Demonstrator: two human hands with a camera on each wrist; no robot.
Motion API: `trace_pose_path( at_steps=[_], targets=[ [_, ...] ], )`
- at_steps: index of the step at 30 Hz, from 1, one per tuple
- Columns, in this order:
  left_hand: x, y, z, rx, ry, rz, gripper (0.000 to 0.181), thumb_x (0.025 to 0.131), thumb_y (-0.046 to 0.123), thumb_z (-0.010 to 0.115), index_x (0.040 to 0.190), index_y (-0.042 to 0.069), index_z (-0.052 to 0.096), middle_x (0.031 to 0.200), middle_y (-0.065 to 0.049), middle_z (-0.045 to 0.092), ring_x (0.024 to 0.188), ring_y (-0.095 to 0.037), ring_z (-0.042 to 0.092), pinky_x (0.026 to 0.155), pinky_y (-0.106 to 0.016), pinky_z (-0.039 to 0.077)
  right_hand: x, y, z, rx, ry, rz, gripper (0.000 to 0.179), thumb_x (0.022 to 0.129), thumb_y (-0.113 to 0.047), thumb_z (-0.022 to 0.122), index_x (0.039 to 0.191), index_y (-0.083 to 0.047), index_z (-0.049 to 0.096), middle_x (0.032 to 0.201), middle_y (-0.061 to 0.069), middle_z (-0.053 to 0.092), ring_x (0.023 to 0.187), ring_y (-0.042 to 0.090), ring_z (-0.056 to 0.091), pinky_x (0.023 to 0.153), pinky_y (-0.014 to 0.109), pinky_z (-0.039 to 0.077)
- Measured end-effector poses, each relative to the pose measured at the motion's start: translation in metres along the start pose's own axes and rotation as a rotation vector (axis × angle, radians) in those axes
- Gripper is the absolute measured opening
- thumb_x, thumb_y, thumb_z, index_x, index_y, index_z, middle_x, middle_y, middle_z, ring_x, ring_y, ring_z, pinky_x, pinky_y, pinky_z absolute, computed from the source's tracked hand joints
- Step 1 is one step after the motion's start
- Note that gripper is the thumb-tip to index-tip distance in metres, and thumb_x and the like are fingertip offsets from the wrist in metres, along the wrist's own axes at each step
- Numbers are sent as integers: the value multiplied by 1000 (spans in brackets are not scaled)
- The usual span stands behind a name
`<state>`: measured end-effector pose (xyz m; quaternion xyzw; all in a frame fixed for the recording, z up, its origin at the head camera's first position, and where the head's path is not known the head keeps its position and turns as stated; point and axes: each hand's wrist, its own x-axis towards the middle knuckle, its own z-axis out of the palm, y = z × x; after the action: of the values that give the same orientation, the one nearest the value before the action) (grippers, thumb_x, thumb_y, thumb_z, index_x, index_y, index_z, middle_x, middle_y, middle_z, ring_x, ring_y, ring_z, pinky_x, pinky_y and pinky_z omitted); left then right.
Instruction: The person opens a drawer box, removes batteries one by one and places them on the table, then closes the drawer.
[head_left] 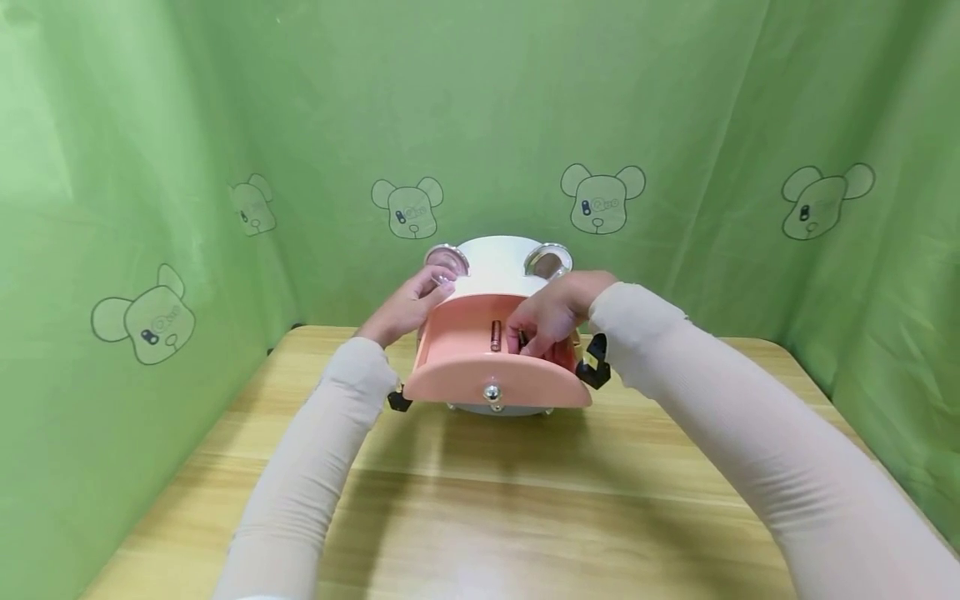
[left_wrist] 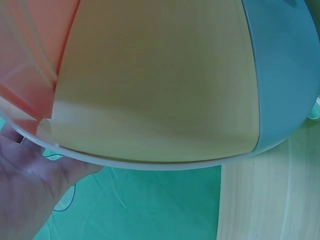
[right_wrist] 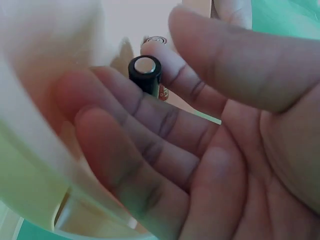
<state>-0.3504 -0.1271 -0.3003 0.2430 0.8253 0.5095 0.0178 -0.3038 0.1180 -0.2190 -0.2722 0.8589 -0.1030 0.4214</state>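
A green curtain (head_left: 495, 100) with cartoon animal heads on it is hanging round a wood table (head_left: 480, 517), and a white-topped box (head_left: 498, 262) is sitting toward the table's far edge, its pink drawer (head_left: 442, 379) hanging open. The dark battery (head_left: 522, 338) is sitting in that drawer, right of the middle and close to the front edge. The right hand (head_left: 553, 313) is curving its fingers around it, thumb standing apart in the right wrist view, so I can't tell if anything is really clamping it. The left hand (head_left: 408, 307) is resting at the box's left side; can't tell there either whether it's gripping or just bracing.

What could be going wrong? Probably a roll: the battery is looking round and slick, so a loose finger could be sending it into the second battery (head_left: 496, 336), which is lying near the drawer's middle. Knuckles could also be bumping the front edge and shoving the drawer in, especially if that left hand isn't steadying much.

As for looks, the battery is showing a flat shiny end ringed in black, while a finger is hiding its lower part.
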Motion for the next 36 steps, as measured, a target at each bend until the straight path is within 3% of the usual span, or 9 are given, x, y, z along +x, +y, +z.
trace_pose_path(
  at_steps=[11,21,27,36],
  targets=[
    [2,1,0,32,9,38,32,101,33,51,126,13,52,125,-12,55,117,-27,52,98,-45,44,-3,0,2,-52,98,24,12,98,-23,58,102,-13,54,99,8,56,78,18,61,70,30,54],
    [3,3,-1,28,-1,29,32,101,34,52,125,14,52,127,-12,55,119,-27,51,98,-45,45,-7,1,2,-126,184,-17,5,100,-16,53,97,-13,51,91,7,54,75,17,56,65,27,49],
    [4,0,-1,10,-3,27,31,101,31,52,125,12,52,122,-13,56,114,-27,53,94,-43,48,-8,1,4,-131,241,-53,8,99,-15,57,94,-12,51,87,6,55,71,15,55,62,26,49],
    [4,0,-1,0,-1,29,32,101,32,52,126,12,52,124,-13,56,115,-27,53,94,-43,48,-11,6,5,-106,270,-48,7,99,-10,54,103,-10,49,82,7,58,68,16,56,58,27,48]
  ],
)
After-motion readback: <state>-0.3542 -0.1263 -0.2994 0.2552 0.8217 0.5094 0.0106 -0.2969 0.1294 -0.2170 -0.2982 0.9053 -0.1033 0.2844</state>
